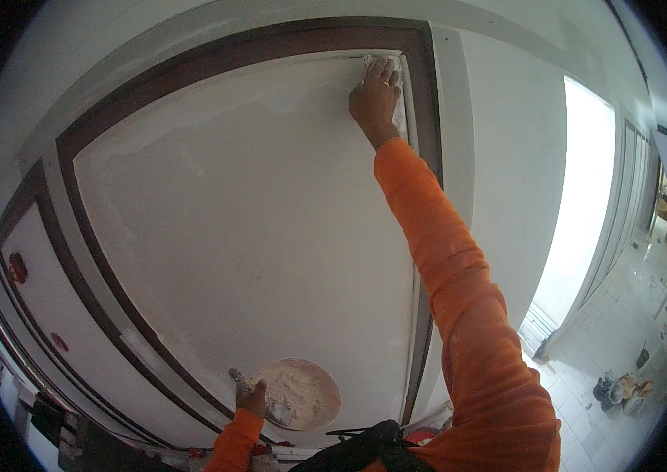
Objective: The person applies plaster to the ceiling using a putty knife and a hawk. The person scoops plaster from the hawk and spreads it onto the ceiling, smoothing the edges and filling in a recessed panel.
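Observation:
At the panel's upper right corner, my right hand (375,96) is raised with bent fingers pressed to the surface. A pale, white-smeared piece shows at its fingertips; its kind I cannot make out. The white panel (247,204) sits inside a dark brown frame (270,39). Low down, my left hand (252,399) is closed around a putty knife (241,381), its caked handle pointing up and left. Beside that hand is a round container of off-white putty (304,385). A greyish blade part shows at the putty's lower left; my fingers partly hide the grip.
Another framed white panel (74,315) with red fittings stands at left, near a metal rail (11,338). To the right are a bright doorway (581,189) and a tiled floor (585,417) with bags (623,391) and scattered items. A dark strap (381,444) crosses the lower edge.

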The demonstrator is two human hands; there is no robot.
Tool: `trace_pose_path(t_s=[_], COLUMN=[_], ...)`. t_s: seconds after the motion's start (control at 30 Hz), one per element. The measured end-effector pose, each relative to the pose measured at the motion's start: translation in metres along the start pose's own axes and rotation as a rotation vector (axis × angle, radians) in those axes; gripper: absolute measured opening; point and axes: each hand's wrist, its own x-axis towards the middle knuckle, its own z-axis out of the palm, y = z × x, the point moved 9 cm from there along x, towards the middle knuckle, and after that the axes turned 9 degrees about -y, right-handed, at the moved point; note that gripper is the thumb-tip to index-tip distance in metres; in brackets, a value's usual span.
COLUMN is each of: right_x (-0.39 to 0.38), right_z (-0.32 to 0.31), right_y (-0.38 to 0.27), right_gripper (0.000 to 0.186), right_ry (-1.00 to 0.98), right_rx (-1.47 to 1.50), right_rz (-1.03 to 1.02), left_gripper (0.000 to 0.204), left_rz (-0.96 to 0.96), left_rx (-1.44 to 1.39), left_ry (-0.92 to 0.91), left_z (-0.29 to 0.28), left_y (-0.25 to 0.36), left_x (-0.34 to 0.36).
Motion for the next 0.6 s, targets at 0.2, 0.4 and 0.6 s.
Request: trace_pose_path(t_s=[0.2,0.4,0.6], right_x=[0.011,0.006,-0.001], right_z=[0.005,0.009,0.027], right_y=[0.009,0.001,0.002], right_gripper=[0.067,0.067,0.066], right_ry=[-0.016,-0.130,-0.035], right_rx=[0.013,-0.003,-0.062], right_rz=[0.085,0.115,-0.117], left_gripper=[0.075,0.077,0.081], left_rz=[0.076,0.061,0.231], left_rx=[-0.038,0.109,0.142], left_ry=[-0.020,0.006,-0.057], left_z=[0.021,0.034,0.041], left_y=[0.034,0.083,0.093], left_x=[-0.020,-0.051,-0.048])
